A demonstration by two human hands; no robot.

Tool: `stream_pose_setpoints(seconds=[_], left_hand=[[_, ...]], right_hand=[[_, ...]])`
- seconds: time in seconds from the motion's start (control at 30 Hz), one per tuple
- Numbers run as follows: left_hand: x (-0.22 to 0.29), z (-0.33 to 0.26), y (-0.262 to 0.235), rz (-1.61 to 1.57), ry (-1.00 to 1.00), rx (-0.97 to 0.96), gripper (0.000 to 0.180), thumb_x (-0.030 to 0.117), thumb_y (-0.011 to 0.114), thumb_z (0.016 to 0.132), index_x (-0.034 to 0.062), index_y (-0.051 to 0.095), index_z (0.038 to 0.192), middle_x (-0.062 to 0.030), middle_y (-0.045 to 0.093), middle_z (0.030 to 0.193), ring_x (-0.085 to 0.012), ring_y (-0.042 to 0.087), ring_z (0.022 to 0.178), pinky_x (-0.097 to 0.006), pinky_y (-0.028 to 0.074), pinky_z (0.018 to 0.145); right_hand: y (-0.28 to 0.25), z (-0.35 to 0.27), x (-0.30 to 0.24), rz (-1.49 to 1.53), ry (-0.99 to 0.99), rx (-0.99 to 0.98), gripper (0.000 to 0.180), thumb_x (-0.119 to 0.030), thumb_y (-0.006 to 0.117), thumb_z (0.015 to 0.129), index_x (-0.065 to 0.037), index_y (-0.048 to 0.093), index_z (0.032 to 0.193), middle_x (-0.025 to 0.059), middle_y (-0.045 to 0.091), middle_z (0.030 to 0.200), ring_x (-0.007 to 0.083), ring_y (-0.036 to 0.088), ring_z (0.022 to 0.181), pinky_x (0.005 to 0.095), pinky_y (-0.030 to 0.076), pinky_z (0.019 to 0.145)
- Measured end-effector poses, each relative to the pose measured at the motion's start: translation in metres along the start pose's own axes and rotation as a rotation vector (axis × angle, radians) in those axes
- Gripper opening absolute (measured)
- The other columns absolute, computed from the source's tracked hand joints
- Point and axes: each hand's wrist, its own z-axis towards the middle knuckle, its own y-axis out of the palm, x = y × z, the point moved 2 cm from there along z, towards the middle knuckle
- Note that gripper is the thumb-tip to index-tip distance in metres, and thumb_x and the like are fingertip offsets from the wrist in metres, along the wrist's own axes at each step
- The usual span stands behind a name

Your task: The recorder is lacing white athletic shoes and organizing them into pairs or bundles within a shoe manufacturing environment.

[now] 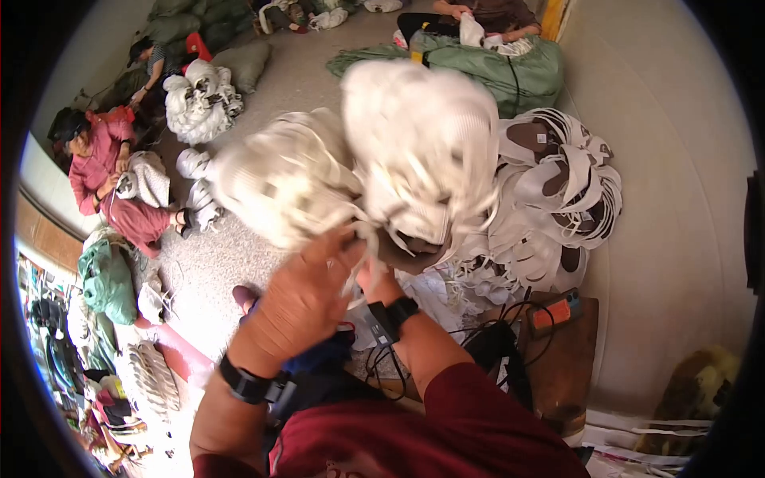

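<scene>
Two big bundles of white shoe uppers, a left bundle (279, 179) and a taller right bundle (422, 131), stand before me, smeared by motion. My left hand (307, 287) is closed on a white cord (368, 239) at the near side of the bundles, where the cord loops down between my wrists. Just right of it, my right hand (378, 284) reaches in under the bundles' near edge. Its fingers are hidden behind the cord and the uppers.
More uppers with brown insides (550, 191) are piled along the right wall. A wooden board (562, 350) with cables and an orange-topped box (556, 313) lies near right. A green sack (510, 72) stands at the back; co-workers sit left and far.
</scene>
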Motion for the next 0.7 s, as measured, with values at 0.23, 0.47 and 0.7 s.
stream_pose_setpoints(seconds=[0.23, 0.47, 0.7], left_hand=[[-0.04, -0.12, 0.041, -0.418, -0.498, -0.163, 0.034, -0.001, 0.067, 0.065, -0.0005, 0.06, 0.098, -0.0135, 0.061, 0.09, -0.0263, 0.062, 0.075, -0.031, 0.05, 0.066], [-0.027, -0.145, -0.015, -0.49, -0.484, 0.194, 0.02, 0.001, 0.065, 0.066, -0.0013, 0.06, 0.085, -0.0133, 0.064, 0.084, -0.0249, 0.063, 0.075, -0.032, 0.05, 0.069], [0.033, -0.141, -0.099, -0.464, 0.078, 0.519, 0.027, 0.035, 0.067, 0.072, 0.0126, 0.051, 0.072, -0.0057, 0.057, 0.076, -0.0225, 0.053, 0.069, -0.035, 0.042, 0.06]], right_hand=[[-0.083, -0.002, 0.034, 0.552, 0.177, 0.6, 0.053, -0.022, 0.051, 0.088, -0.013, 0.028, 0.135, 0.0042, 0.033, 0.133, 0.0263, 0.049, 0.112, 0.0471, 0.035, 0.091], [-0.06, -0.002, 0.043, 0.348, 0.385, 0.525, 0.046, -0.018, 0.056, 0.085, -0.007, 0.039, 0.127, 0.0065, 0.041, 0.128, 0.0259, 0.05, 0.108, 0.0424, 0.038, 0.091], [-0.044, 0.067, -0.046, -0.796, -0.458, 0.386, 0.05, -0.005, 0.061, 0.074, 0.004, 0.043, 0.121, 0.0196, 0.048, 0.12, 0.0317, 0.045, 0.115, 0.0382, 0.033, 0.099]])
